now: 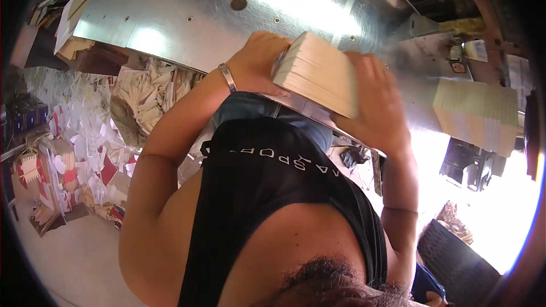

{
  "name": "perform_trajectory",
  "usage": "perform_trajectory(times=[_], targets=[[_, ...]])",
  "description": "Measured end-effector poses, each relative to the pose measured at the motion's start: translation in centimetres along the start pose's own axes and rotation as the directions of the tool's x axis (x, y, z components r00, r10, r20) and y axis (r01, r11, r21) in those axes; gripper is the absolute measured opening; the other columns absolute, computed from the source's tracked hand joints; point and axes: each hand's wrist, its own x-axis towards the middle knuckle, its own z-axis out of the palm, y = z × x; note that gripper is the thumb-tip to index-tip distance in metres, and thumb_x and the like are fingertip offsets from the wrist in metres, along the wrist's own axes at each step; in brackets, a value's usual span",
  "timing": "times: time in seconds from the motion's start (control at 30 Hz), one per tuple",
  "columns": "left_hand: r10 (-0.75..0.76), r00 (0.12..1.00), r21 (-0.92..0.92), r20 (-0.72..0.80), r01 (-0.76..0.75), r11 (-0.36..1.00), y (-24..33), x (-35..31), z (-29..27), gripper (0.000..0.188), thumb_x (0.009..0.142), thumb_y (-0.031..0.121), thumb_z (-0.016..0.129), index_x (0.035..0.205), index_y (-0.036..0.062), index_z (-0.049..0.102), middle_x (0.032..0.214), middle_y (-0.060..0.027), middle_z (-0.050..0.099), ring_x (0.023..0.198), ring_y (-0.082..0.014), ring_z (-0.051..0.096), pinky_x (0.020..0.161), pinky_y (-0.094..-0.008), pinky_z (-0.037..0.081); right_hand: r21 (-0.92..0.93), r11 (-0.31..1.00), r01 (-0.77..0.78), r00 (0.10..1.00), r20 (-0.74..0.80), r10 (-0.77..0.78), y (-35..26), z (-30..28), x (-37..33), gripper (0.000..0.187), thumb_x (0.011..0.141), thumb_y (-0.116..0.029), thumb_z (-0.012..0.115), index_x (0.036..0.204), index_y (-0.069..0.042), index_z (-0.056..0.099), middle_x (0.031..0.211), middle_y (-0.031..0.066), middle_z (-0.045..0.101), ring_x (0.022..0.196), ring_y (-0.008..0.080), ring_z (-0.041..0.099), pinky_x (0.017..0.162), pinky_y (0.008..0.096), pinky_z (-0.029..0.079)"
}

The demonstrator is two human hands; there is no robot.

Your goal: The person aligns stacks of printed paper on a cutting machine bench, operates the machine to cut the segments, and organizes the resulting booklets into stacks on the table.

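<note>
Between my two hands I hold a thick block of cream paper (318,74), its layered edges facing me, over the near edge of a shiny metal table (205,40). My left hand (260,63), with a metal bracelet on the wrist, grips the block's left end. Against its right end presses my right hand (375,99), slightly blurred, thumb low on the near side and fingers over the far side. The undersides of the fingers are hidden. Whether the block rests on the table or hangs just above it, I cannot tell.
Another tall paper stack (478,111) stands at the right. Loose sheets (77,14) lie on the table's far left corner. Below on the left are a sack of crumpled paper (145,96) and a heap of paper scraps (85,131). A dark crate (458,261) sits at the lower right.
</note>
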Motion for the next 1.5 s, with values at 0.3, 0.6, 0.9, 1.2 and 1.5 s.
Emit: perform_trajectory(times=[0.3,0.6,0.9,1.2,1.5], targets=[[-0.049,0.996,0.004,0.081,0.049,0.999,-0.8,-0.5,1.0,0.096,0.049,0.045,0.089,0.126,0.0050,0.049,0.120,-0.0141,0.057,0.119,-0.0322,0.049,0.108,-0.0432,0.028,0.068,0.996,-0.052,0.999,0.014,0.051,0.2,0.9,0.4,0.075,0.055,-0.018,0.074,0.124,-0.005,0.047,0.112,0.0181,0.053,0.109,0.0401,0.051,0.095,0.0462,0.042],[-0.022,0.983,-0.586,-0.181,-0.090,0.806,4.5,2.0,-6.8,0.101,0.052,0.021,0.090,0.139,0.0055,0.039,0.123,-0.0103,0.055,0.121,-0.0250,0.049,0.105,-0.0400,0.036,0.509,0.853,-0.118,0.972,-0.117,0.205,3.0,0.7,-2.8,0.092,0.052,-0.010,0.085,0.130,-0.001,0.039,0.117,0.0163,0.057,0.114,0.0321,0.055,0.097,0.0418,0.043],[0.074,0.990,-0.598,-0.119,-0.131,0.791,4.4,3.2,-6.8,0.111,0.055,0.021,0.087,0.147,0.0023,0.028,0.133,-0.0114,0.051,0.123,-0.0231,0.047,0.108,-0.0377,0.031,0.875,0.456,-0.160,0.940,-0.005,0.340,4.1,10.9,-4.3,0.036,0.065,-0.003,0.082,0.098,0.002,0.067,0.087,0.0096,0.071,0.076,0.0172,0.068,0.072,0.0329,0.057],[-0.069,0.932,-0.630,-0.356,-0.185,0.754,4.0,0.3,-2.1,0.094,0.067,0.031,0.086,0.143,0.0038,0.038,0.137,-0.0168,0.050,0.128,-0.0284,0.048,0.108,-0.0401,0.034,0.867,0.499,-0.003,0.953,-0.149,0.264,4.3,10.5,-3.5,0.026,0.063,-0.009,0.081,0.085,-0.003,0.070,0.085,0.0068,0.071,0.077,0.0191,0.068,0.071,0.0338,0.053],[0.162,0.791,-0.368,-0.590,-0.442,0.818,3.6,-0.3,-0.3,0.060,0.083,0.020,0.074,0.134,0.0036,0.047,0.140,-0.0272,0.045,0.129,-0.0382,0.048,0.105,-0.0431,0.038,0.665,0.744,0.062,0.956,-0.254,0.147,4.8,11.2,-4.3,0.031,0.062,-0.017,0.084,0.089,-0.008,0.072,0.089,0.0069,0.071,0.084,0.0251,0.067,0.075,0.0367,0.052]])
